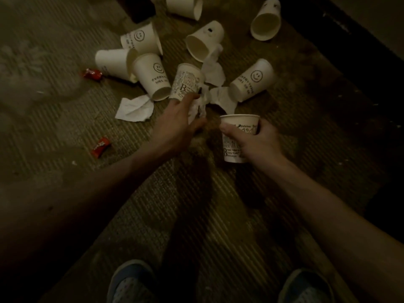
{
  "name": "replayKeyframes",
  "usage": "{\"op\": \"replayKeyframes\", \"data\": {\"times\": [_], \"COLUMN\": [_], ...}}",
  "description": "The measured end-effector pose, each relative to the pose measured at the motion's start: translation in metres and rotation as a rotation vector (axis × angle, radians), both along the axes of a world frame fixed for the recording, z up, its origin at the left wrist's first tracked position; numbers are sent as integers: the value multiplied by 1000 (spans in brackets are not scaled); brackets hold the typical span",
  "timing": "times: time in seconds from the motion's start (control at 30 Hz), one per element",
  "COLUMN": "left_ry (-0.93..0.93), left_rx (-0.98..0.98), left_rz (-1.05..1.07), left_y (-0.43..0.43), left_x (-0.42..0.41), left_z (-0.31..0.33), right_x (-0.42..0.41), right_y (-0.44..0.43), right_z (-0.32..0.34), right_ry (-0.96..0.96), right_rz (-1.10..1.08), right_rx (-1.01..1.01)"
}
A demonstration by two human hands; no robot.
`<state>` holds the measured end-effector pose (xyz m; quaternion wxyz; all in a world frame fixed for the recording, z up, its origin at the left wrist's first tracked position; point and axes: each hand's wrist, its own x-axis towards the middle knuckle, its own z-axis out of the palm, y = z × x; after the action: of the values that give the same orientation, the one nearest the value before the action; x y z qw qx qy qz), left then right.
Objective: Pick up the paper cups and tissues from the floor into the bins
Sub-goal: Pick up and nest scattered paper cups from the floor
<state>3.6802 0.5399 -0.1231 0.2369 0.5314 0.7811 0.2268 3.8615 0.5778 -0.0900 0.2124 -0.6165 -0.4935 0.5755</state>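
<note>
A dim room with a ribbed, woven floor covering [65, 127], littered with white paper cups and tissues. The person's right hand [260, 145] grips an upright printed cup [239, 123] by its side wall, open rim up, just above the floor. The left hand [177, 125] has its fingers curled round a crumpled tissue [197, 108], just beside a second printed cup [185, 82] lying on its side. Around them lie three tapered smiley-face cups [150, 75] [142, 39] [253, 79], a plain cup [111, 62], and further back three tipped cups [203, 43] [265, 20] [184, 6], two with their round mouths open to the camera. A flat creased tissue [135, 109] lies left of the hand; a torn tissue strip [213, 71] trails between the cups. Two shiny red wrappers [91, 74] [100, 146] lie well to the left. Blue-rimmed shoes [131, 278] [306, 285] show at the bottom edge.
</note>
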Motion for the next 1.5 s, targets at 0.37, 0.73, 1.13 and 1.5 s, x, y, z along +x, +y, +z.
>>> {"op": "replayKeyframes", "data": {"times": [0.37,0.73,1.13,1.5], "left_ry": [157,-71,116,262], "left_rx": [-170,13,43,196], "left_rz": [-170,-32,-203,-298], "left_y": [28,-30,78,76], "left_x": [10,10,35,24], "left_z": [1,-15,-18,-32], "right_x": [18,23,39,23], "right_y": [-2,-4,23,52], "right_z": [-11,-19,-11,-6], "right_ry": [167,361,328,348], "right_rz": [-84,-147,-155,-18], "right_rx": [-202,-344,-244,-149]}}
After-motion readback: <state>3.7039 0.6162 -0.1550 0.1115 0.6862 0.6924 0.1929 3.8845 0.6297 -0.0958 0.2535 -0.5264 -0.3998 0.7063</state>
